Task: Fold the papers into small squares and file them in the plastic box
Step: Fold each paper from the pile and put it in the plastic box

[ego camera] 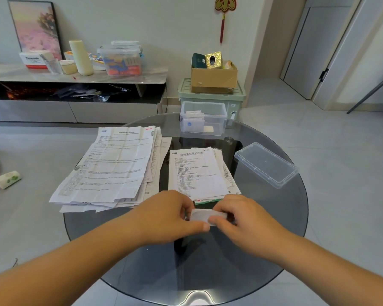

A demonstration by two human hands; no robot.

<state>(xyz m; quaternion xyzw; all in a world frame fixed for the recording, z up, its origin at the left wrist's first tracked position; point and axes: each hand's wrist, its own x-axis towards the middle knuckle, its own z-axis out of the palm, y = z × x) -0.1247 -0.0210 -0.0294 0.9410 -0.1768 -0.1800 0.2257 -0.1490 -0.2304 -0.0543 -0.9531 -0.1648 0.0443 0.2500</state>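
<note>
A folded paper [205,215], already reduced to a small strip, is pinched at its two ends: the left hand [170,214] is curled round its left end, with the thumb laid along the near edge, and the right hand [241,217] is closed on its right end with thumb and fingers. It is held well nearer the person than the plastic box [221,127], which stands open at the far edge of the glass table [274,217] with a few folded squares already inside. The step in hand is judged to be the last fold or the pressing of a crease. It would be done best if the edges were lined up before any pressure is applied, and if the crease were then run flat from the middle outwards, so that the packet does not spring open in the box. Whether the strip rests on the glass or is held just above it cannot be told. The lid [265,164] lies nearer than the box and to its right, clear of the path. Two stacks of unfolded sheets, a large stack [111,166] nearer than the box and to its left and a smaller stack [197,173] directly in front of it, show that much of the task is not yet done.
</note>
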